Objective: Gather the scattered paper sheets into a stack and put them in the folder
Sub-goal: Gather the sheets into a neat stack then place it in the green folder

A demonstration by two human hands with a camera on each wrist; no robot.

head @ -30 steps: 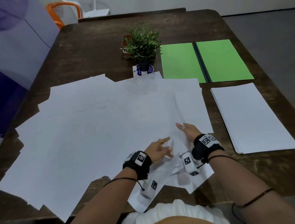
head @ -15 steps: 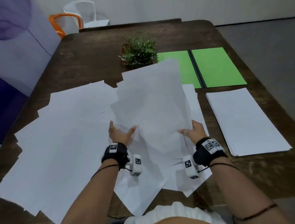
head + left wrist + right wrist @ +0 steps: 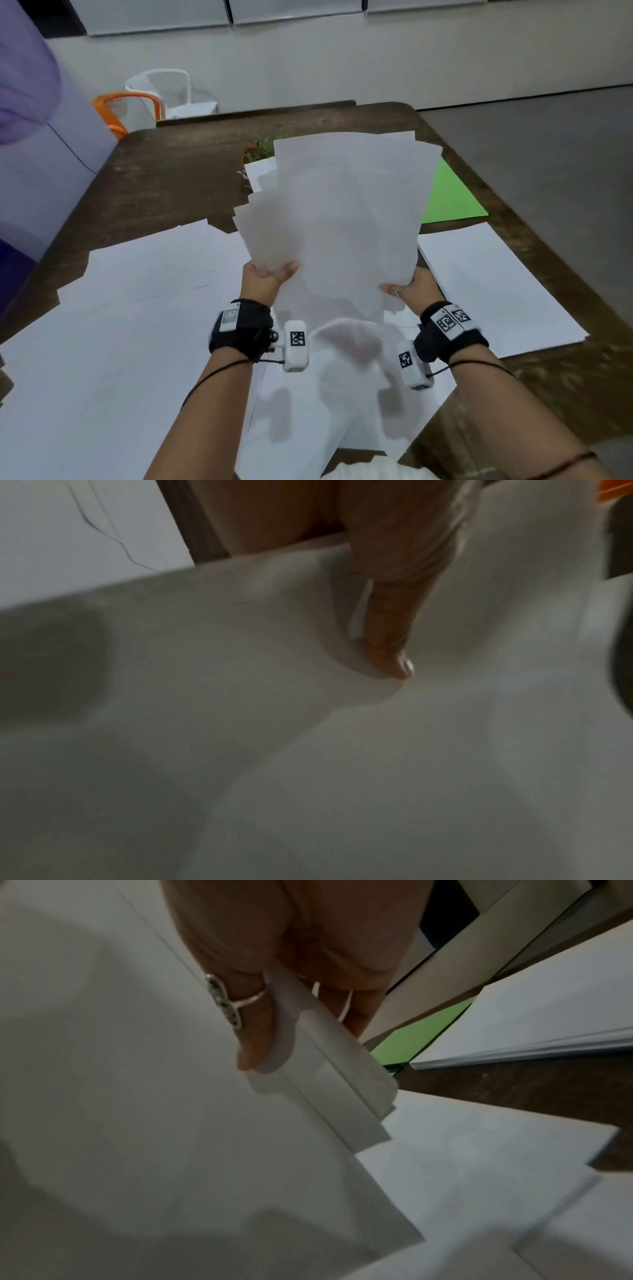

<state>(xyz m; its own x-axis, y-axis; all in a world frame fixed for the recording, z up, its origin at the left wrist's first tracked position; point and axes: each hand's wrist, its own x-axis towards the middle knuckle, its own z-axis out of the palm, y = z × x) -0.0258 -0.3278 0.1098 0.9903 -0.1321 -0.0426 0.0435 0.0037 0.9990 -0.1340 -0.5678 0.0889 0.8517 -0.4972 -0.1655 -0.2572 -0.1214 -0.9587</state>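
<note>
- Loose sheets (image 3: 113, 329) cover the tabletop (image 3: 178, 171) from nine o'clock down to six, overlapping every which way.
- Left hand (image 3: 265, 279) grips the lower left edge of the bundle (image 3: 342, 219), thumb (image 3: 387, 631) pressed on the front face and denting the paper, fingers hidden behind.
- The bundle is up off the tabletop, dead centre, tilted toward twelve o'clock, its sheets fanned and uneven along the top and left edges.
- Plant (image 3: 262, 147) just peeks out behind the bundle at twelve o'clock.
- Right hand (image 3: 412, 286) pinches the lower right edge, ringed thumb (image 3: 250, 1031) in front, fingers (image 3: 356, 1010) behind the paper.
- Folder (image 3: 448, 195), green, shows at two o'clock, mostly hidden by the bundle.
- Stack (image 3: 496, 287) lies squared up at three o'clock, just in front of the folder.
</note>
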